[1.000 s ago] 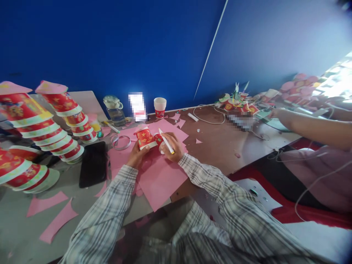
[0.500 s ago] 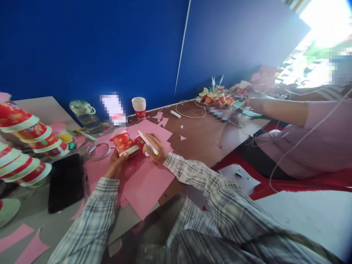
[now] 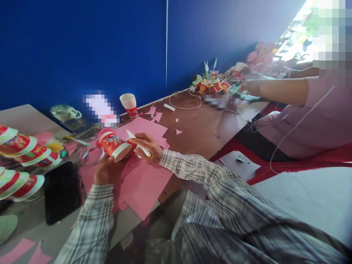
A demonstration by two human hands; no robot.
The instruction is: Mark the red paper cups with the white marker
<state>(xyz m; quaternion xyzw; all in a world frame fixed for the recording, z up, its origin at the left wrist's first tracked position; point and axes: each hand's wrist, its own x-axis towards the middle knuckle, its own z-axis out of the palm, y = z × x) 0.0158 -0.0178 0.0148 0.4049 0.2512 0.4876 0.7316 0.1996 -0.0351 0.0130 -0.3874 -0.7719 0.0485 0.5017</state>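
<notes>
At the far left of the work table [image 3: 24, 117], we are looking past leaning stacks of red paper cups [image 3: 22, 161], a clear lidded jar [image 3: 67, 117] behind them, a black phone [image 3: 62, 192] lying flat, and a roll of clear tape [image 3: 89, 156] resting on the pink paper sheets [image 3: 143, 183] that are covering the table's middle. Just right of the tape, we are cradling a red paper cup [image 3: 112, 143] on its side in our left hand [image 3: 106, 170], fingers wrapped under it and closed on its wall, its white rim pointing toward our right hand [image 3: 147, 146]. That hand is closed too, pinching a white marker [image 3: 139, 143] between the fingers and pressing against a second small red piece that is too hidden to name. The cup is looking light, thin-walled and easy to crush, we are judging, so it is best taken around the stiffer rolled rim or the base and not squeezed at mid-wall; its glossy print may be making it a little slippery. Farther right, an upright cup [image 3: 129, 105] is standing by the blue wall [image 3: 82, 47], a white cable [image 3: 184, 101] is curling across bare wood, and a co-worker's arm [image 3: 275, 91] is reaching toward a cluster of finished decorations [image 3: 210, 82].
</notes>
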